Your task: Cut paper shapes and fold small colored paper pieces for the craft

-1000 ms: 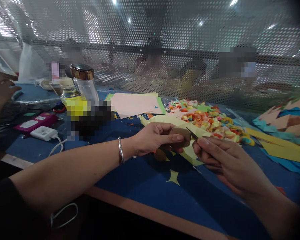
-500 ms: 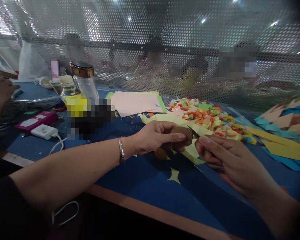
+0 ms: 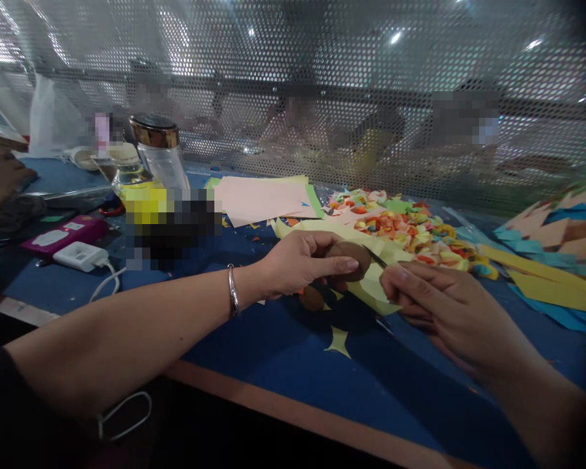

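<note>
Between the thumb and fingers of my left hand (image 3: 317, 266) is a round brown disc (image 3: 357, 255), held up over the table. My right hand (image 3: 420, 290) pinches a thin dark pointed tool (image 3: 375, 256), whose tip meets the disc's right edge. Its exact kind is hard to make out, since the fingers cover most of it. Below the hands lie a smaller brown round piece (image 3: 312, 298) and a pale yellow four-pointed paper scrap (image 3: 339, 342). Pale yellow paper (image 3: 378, 286) spreads out behind and beneath both hands.
Pink and green sheets (image 3: 268, 198) lie at the back, beside a heap of colourful paper pieces (image 3: 410, 231). Folded paper strips (image 3: 557, 247) fill the right. A glass bottle (image 3: 163, 159), a yellow-labelled bottle (image 3: 139, 189) and a white charger (image 3: 81, 256) stand left. Another person's hand (image 3: 2, 172) is far left.
The view has shifted slightly. My left hand still holds the disc, and the tool's tip stays at the disc's edge with only a slight change of angle.
</note>
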### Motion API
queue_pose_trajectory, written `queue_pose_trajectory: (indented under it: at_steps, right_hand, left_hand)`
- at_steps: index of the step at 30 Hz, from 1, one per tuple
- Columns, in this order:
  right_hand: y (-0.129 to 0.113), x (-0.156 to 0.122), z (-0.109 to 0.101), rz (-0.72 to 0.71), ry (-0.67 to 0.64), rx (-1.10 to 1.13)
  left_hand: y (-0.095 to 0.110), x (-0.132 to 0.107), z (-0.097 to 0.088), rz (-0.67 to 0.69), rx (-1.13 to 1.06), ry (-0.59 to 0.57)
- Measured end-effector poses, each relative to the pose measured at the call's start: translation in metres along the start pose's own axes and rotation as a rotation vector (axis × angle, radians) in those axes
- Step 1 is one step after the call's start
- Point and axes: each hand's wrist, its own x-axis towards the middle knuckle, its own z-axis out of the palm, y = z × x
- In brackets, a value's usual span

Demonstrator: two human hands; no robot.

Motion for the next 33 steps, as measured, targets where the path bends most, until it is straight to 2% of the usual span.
queue_pose_trajectory:
  at_steps: [6,17,22,33]
  right_hand:
    - [0.003,-0.001,-0.002,-0.005,-0.004,0.004]
    - [0.011,0.004,-0.005,-0.040,-0.025,-0.018]
    - [0.014,0.007,-0.007,-0.064,-0.059,-0.015]
    - [0.018,0.009,-0.007,-0.094,-0.030,-0.028]
  left_hand:
    - [0.004,-0.002,0.001,-0.019,0.015,0.049]
    - [0.000,0.002,0.001,0.003,-0.041,-0.043]
    - [0.000,0.000,0.000,-0.003,-0.020,-0.043]
    - [-0.001,0.002,0.000,-0.017,-0.043,-0.060]
